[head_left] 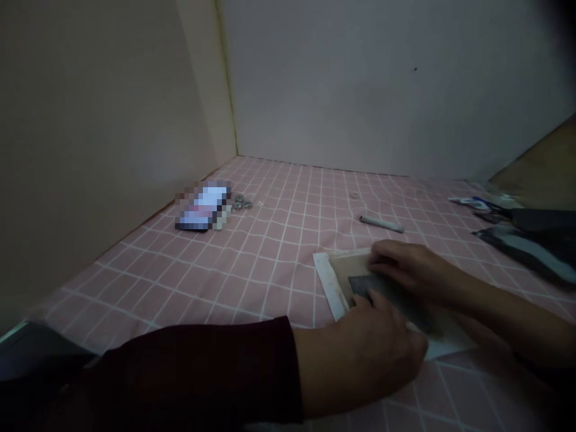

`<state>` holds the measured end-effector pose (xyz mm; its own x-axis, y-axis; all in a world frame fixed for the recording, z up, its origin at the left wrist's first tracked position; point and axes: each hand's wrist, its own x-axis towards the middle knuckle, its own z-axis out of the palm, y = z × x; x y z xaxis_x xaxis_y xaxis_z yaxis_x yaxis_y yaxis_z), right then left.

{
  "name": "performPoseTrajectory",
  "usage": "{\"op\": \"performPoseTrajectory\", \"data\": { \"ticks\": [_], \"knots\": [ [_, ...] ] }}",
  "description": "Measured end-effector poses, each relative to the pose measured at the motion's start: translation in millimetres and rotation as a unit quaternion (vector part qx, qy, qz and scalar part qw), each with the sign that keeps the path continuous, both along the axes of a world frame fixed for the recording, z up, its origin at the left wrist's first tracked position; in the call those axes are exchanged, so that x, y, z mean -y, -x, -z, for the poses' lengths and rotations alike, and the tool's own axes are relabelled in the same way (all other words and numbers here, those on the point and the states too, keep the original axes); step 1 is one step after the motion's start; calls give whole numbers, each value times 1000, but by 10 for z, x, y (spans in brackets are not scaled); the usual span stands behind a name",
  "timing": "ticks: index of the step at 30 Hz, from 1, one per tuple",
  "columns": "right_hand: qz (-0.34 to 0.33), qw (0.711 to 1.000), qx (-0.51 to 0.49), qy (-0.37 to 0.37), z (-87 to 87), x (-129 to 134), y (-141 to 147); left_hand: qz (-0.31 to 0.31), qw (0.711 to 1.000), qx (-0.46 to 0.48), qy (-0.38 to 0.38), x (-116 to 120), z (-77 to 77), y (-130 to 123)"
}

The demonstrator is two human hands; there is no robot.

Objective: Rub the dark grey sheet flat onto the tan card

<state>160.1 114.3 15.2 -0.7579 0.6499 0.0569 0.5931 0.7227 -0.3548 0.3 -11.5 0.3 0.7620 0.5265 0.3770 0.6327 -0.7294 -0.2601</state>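
Observation:
A flat, white-edged rectangular panel [322,264] with a beige face lies on the tablecloth in front of me. On it rests a dark grey sheet [360,282], partly covered by my hands. My left hand [373,345] reaches across from the left, its fingers curled down onto the near side of the grey sheet and the panel. From the right comes my right hand [405,264], fingers bent together at the panel's far edge. Its fingertips are dim and partly hidden.
Pink checked cloth [252,264] covers the table. A lit phone [204,207] lies at the left beside several small metal rings [240,203]. Beyond the panel is a thin grey stick [381,224]. Dark packets [535,246] lie at the right. Walls [315,84] border the back and left.

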Motion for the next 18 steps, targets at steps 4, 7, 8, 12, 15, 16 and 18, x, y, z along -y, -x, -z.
{"op": "performPoseTrajectory", "data": {
  "ticks": [4, 7, 8, 12, 15, 16, 18],
  "knots": [
    [-15, 1000, 12, -17, -13, 15, 72, -5, 1000, -1, -7, 6, 20, -10],
    [-25, 1000, -13, -2, -17, 78, 286, -4, 1000, -6, -5, 12, 29, -20],
    [-21, 1000, -17, 1, -13, 84, 299, -2, 1000, -6, -4, 14, 32, -23],
    [1, 1000, -13, -1, 16, 19, 51, -7, 1000, -3, -4, 17, 35, -25],
    [-6, 1000, -12, -10, 23, 1, -7, -9, 1000, -13, -11, 20, 13, -14],
    [-17, 1000, -16, -10, 22, 15, 47, -9, 1000, -16, -13, 19, 3, -10],
    [-34, 999, -33, -8, 18, 55, 196, -7, 1000, -16, -9, 18, -13, -8]
  ]
}}
